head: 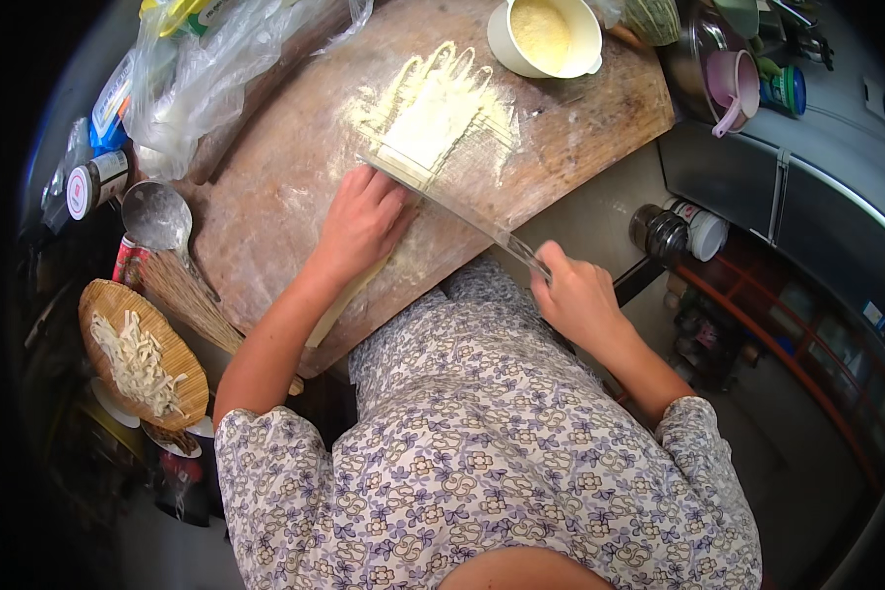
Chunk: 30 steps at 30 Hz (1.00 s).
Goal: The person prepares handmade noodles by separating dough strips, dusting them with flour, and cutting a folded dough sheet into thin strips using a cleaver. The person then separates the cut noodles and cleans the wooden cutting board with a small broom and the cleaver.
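My right hand (579, 299) grips the handle of a long-bladed kitchen knife (457, 210). Its blade lies slantwise across the wooden board (265, 214), the tip beside the fingertips of my left hand (365, 214). Those fingers are curled and press on a pale strip of rolled dough (346, 306), which runs under the wrist towards the board's near edge; much of it is hidden by the hand and forearm. Thin cut dough strips (413, 164) lie just beyond the blade. Past them, yellowish flour (442, 96) is spread with finger-like streaks.
A white pot (503, 37) of yellow flour stands at the board's far edge. Left are a plastic bag (199, 81), a metal ladle (156, 214), a straw brush (192, 299) and a woven tray (92, 295) bearing noodle-like strips (136, 361). Jars (660, 232) stand at right, below the board.
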Available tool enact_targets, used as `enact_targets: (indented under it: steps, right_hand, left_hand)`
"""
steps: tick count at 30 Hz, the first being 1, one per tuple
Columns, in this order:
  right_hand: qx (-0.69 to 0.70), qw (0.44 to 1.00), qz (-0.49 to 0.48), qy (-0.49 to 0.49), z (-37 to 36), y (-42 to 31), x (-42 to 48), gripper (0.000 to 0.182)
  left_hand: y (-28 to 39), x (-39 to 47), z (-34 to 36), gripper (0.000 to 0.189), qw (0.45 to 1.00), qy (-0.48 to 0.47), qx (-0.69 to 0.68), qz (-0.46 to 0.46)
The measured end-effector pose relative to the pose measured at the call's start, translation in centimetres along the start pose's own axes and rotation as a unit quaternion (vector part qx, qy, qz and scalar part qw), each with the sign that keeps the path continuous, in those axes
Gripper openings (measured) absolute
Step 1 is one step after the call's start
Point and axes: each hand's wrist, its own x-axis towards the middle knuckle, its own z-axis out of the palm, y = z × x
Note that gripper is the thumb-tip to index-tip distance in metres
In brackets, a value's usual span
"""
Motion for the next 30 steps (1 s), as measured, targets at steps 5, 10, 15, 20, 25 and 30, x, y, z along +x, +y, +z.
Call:
enact_targets:
  steps: [5,10,15,20,25,30]
  right_hand:
    - [0.014,0.999,-0.034,0.036,2.1,-1.4,3.2,0.022]
    - [0.036,0.998,-0.032,0.029,0.6,-0.8,0.8,0.021]
    - [0.006,1.0,-0.007,-0.011,-0.5,-1.0,-0.5,0.021]
    - [0.021,0.999,-0.037,0.021,2.0,-1.8,3.7,0.02]
    - [0.05,0.998,-0.04,0.029,1.3,-1.3,1.8,0.019]
    - [0.034,0.999,-0.009,-0.001,-0.6,-1.3,-1.4,0.019]
  left_hand:
    - [0.1,0.0,-0.4,0.022,1.0,-0.026,-0.008,-0.004]
    - [0.3,-0.5,-0.2,0.023,1.0,0.015,-0.012,-0.005]
    - [-0.1,-0.7,-0.2,0.026,1.0,-0.008,-0.006,0.0]
    - [0.2,-0.6,-1.0,0.028,1.0,-0.022,-0.014,0.005]
    - [0.5,-0.8,-1.1,0.028,1.0,0.008,-0.02,0.016]
    - [-0.1,-1.4,-0.6,0.031,1.0,-0.017,-0.02,0.0]
